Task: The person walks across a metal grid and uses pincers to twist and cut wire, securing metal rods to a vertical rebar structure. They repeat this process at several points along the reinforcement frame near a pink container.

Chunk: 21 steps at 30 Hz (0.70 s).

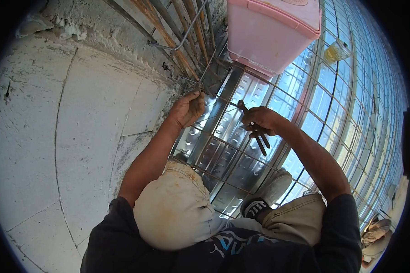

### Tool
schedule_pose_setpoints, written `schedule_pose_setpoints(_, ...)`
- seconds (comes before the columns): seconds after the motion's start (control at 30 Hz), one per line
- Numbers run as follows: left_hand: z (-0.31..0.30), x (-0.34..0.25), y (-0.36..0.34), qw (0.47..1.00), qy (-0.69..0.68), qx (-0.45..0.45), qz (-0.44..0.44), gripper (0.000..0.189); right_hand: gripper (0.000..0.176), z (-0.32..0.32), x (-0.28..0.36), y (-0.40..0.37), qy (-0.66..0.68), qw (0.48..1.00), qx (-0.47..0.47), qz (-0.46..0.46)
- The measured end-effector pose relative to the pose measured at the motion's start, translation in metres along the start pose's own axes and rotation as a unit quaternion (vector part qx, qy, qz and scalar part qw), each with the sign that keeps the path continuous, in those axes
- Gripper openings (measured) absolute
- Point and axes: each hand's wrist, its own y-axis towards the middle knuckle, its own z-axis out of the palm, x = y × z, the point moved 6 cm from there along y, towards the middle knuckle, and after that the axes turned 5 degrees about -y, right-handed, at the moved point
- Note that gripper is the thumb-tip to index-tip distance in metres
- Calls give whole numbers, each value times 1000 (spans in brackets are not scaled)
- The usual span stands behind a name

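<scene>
My right hand [263, 119] is closed round a pair of pincers [260, 139]; their jaws point up and away, the handles back toward me. A thin wire [221, 113] stretches from near the jaws toward my left hand [189, 109]. The fingers of that hand are pinched together at the foot of the upright rebar [187, 41], where the wire seems to end; the fingertips partly hide it. Beneath both hands lies a grid of steel mesh [234, 148] over shiny ribbed metal decking [202, 152].
Ahead stands a pink lidded plastic bin [269, 41] on the mesh. A clear container with yellow contents [336, 51] lies to its right. A pale block wall [91, 104] rises along my left. My shoe [255, 208] rests on the decking. Another person's shoe [378, 227] shows at the lower right.
</scene>
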Motion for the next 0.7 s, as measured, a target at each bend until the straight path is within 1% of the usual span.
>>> schedule_pose_setpoints(0.03, -4, -1, 0, 997, 34, -55, 36, 9, 30, -3, -1, -6, -4, 1000, -10, 1)
schedule_pose_setpoints(0.13, -2, -3, -2, 989, 97, -98, 62, 16, 36, -4, 5, -26, -18, 1000, -18, -14)
schedule_pose_setpoints(0.2, 0, -1, -4, 974, 133, -150, 105, 16, 37, 5, 10, -32, -11, 999, -6, -35)
schedule_pose_setpoints(0.23, 3, 1, -5, 964, 151, -176, 128, 16, 37, 13, 16, -33, -45, 997, -5, -63)
schedule_pose_setpoints(0.27, 7, 3, -7, 955, 170, -191, 149, 17, 42, 20, 22, -32, -90, 990, 3, -105)
schedule_pose_setpoints(0.33, 13, 7, -13, 933, 205, -224, 191, 19, 42, 34, 37, -27, -214, 959, -11, -184)
schedule_pose_setpoints(0.37, 16, 8, -15, 926, 215, -230, 207, 22, 43, 38, 42, -20, -269, 933, -25, -237)
schedule_pose_setpoints(0.47, 13, 10, -16, 916, 239, -244, 209, 27, 43, 59, 63, -12, -349, 890, -73, -284)
schedule_pose_setpoints(0.6, 11, 12, -17, 906, 249, -253, 231, 26, 41, 68, 62, 12, -371, 859, -132, -327)
schedule_pose_setpoints(0.7, 13, 15, -17, 898, 257, -242, 264, 23, 44, 74, 60, 14, -362, 866, -141, -316)
